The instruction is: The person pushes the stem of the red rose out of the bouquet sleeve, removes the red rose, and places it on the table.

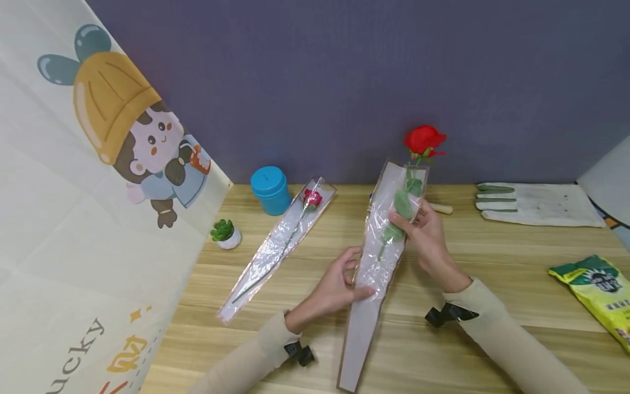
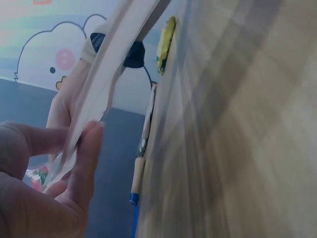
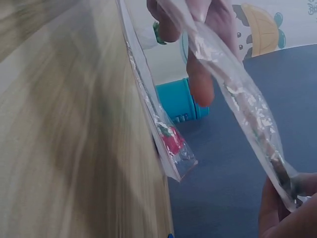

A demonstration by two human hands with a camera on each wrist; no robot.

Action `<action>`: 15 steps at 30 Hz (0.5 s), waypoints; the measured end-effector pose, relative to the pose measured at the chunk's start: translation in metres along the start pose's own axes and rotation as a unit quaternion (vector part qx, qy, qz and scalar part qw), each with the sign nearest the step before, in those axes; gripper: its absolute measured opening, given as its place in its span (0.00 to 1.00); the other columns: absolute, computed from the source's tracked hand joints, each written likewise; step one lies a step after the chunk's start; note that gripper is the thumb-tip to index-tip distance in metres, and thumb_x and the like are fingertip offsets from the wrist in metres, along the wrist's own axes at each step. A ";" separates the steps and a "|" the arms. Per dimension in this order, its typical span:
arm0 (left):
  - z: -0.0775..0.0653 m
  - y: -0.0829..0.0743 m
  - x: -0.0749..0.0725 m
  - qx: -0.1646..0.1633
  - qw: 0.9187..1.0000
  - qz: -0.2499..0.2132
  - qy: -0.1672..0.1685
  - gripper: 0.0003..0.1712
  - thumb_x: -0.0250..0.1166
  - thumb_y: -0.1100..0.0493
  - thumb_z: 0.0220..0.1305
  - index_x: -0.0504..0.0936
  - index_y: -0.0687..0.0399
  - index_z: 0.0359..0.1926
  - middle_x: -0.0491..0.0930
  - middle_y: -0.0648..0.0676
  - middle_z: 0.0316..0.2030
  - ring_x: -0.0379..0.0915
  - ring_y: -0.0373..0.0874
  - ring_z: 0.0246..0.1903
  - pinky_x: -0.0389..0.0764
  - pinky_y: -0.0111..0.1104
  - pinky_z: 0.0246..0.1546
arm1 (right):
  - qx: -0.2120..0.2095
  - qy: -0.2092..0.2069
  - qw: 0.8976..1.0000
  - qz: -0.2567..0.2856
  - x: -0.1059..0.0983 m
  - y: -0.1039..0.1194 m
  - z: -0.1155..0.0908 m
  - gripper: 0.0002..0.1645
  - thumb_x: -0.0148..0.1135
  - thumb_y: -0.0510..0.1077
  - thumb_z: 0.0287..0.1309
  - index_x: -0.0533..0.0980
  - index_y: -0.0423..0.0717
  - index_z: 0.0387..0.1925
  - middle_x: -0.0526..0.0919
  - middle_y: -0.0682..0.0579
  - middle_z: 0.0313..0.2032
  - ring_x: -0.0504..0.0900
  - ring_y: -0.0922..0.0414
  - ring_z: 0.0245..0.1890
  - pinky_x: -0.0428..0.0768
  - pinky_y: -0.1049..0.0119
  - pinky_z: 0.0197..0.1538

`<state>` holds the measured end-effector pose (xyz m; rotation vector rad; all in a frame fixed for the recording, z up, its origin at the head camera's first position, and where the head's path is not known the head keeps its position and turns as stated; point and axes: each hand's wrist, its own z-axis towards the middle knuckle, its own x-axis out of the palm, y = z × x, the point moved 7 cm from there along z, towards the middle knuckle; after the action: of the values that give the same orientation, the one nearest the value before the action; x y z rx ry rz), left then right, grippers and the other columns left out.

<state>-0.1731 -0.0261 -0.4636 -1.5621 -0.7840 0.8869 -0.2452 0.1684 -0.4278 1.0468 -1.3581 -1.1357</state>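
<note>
A long tapered flower sleeve (image 1: 364, 306), clear in front with a pale backing, is held tilted above the wooden table. Out of its wide top end sticks a red artificial rose (image 1: 423, 140), whose green leaves and stem show through the film. My left hand (image 1: 339, 284) pinches the sleeve's left side around mid-length, thumb in front and fingers behind. Higher up, on the right edge, my right hand (image 1: 430, 241) pinches the sleeve near the leaves. To the left, a second sleeve (image 1: 268, 260) lies on the table with a red rose (image 1: 312, 199) fully inside.
A blue lidded canister (image 1: 272, 191) and a small potted succulent (image 1: 226, 234) stand at the back left. Behind my right hand lies a wooden handle (image 1: 441, 208), partly hidden. White-and-green gloves (image 1: 538, 204) and a yellow-green packet (image 1: 598, 295) lie to the right.
</note>
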 end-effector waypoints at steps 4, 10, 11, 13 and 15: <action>0.005 -0.003 -0.003 0.006 0.999 0.014 0.034 0.52 0.75 0.71 0.55 0.62 0.47 0.78 0.79 0.68 0.65 0.89 0.50 0.41 0.92 0.37 0.38 | -0.001 -0.002 1.000 -0.012 0.000 0.000 -0.002 0.36 0.72 0.37 0.63 0.69 0.46 0.70 0.86 0.66 0.44 0.87 0.68 0.43 0.89 0.73 0.45; 0.018 -0.013 -0.011 0.043 0.999 0.021 0.009 0.38 0.73 0.66 0.62 0.69 0.56 0.72 0.83 0.66 0.60 0.86 0.55 0.53 0.89 0.31 0.49 | 0.007 0.004 0.999 -0.038 0.003 -0.001 -0.006 0.33 0.72 0.38 0.63 0.70 0.45 0.67 0.87 0.65 0.41 0.88 0.67 0.39 0.89 0.71 0.43; 0.019 -0.015 -0.012 0.045 0.999 0.013 -0.002 0.37 0.72 0.67 0.63 0.70 0.58 0.71 0.84 0.67 0.59 0.87 0.56 0.53 0.89 0.31 0.49 | 0.010 0.006 0.999 -0.041 0.004 -0.001 -0.007 0.34 0.72 0.38 0.63 0.69 0.44 0.68 0.86 0.65 0.41 0.88 0.67 0.38 0.89 0.70 0.43; 0.022 -0.016 -0.014 0.049 0.999 -0.005 -0.019 0.35 0.72 0.69 0.62 0.71 0.61 0.70 0.84 0.69 0.57 0.88 0.55 0.49 0.90 0.32 0.47 | 0.019 0.011 0.999 -0.049 0.005 -0.002 -0.009 0.38 0.72 0.38 0.63 0.67 0.44 0.71 0.86 0.66 0.42 0.87 0.67 0.38 0.89 0.70 0.43; 0.024 -0.016 -0.015 0.046 0.998 -0.017 -0.028 0.35 0.72 0.71 0.61 0.72 0.63 0.68 0.84 0.70 0.55 0.88 0.50 0.45 0.90 0.31 0.45 | 0.024 0.015 0.998 -0.055 0.006 -0.002 -0.011 0.41 0.72 0.39 0.63 0.65 0.44 0.74 0.85 0.67 0.43 0.87 0.67 0.39 0.89 0.70 0.45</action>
<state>-0.2013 -0.0246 -0.4482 -1.4434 -0.7970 0.9328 -0.2351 0.1614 -0.4283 1.1817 -1.3223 -1.1679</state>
